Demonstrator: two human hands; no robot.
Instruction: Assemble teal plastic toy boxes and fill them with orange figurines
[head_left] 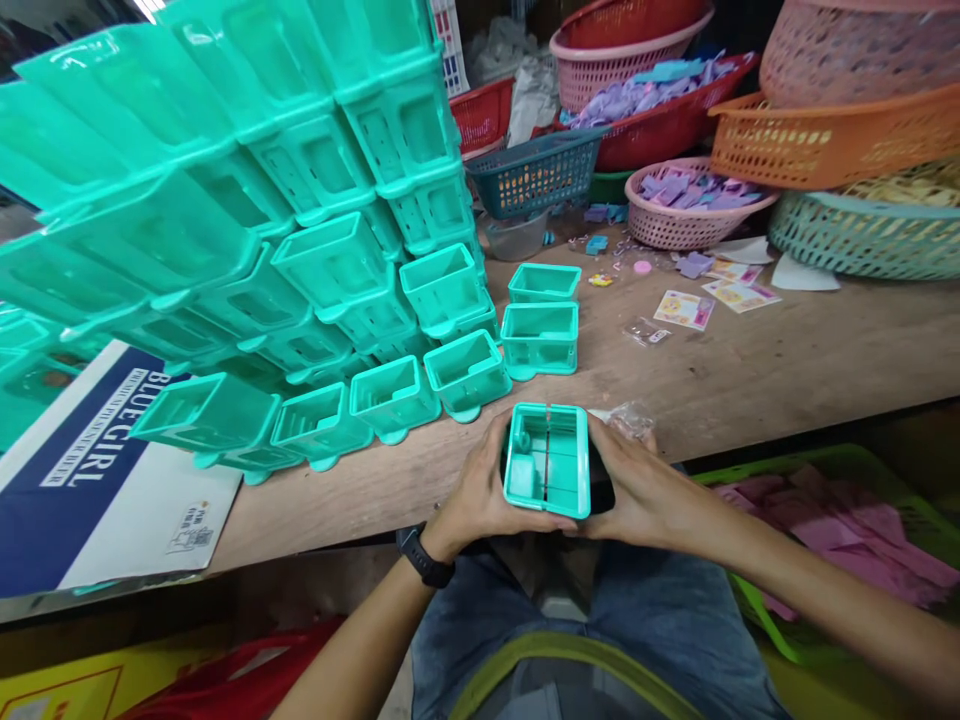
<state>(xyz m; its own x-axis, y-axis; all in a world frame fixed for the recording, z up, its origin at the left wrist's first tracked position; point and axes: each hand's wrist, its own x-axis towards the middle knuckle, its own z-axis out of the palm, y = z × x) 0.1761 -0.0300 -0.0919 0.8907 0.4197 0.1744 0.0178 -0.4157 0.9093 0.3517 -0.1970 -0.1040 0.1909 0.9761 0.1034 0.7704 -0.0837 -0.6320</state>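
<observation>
A teal plastic box [551, 412] is held at the table's front edge, its open top facing me. A narrow gap runs down the middle of its inside, between two halves. My left hand [484, 485] grips its left side, with a black watch on that wrist. My right hand [630, 485] closes round the right side, and the fingers of both hands come near each other at the front. Just behind the right hand lies a crumpled clear plastic bag [634, 420]. Beyond the held box stands another teal box [540, 345], upright on the table.
Stacked teal boxes [315, 160] rise high at the left, with several single ones in front. A white and blue carton [150, 500] leans at the left edge. Baskets of purple parts, such as a pink basket [697, 225], stand at the back. A green basket [787, 640] with pink pieces sits lower right.
</observation>
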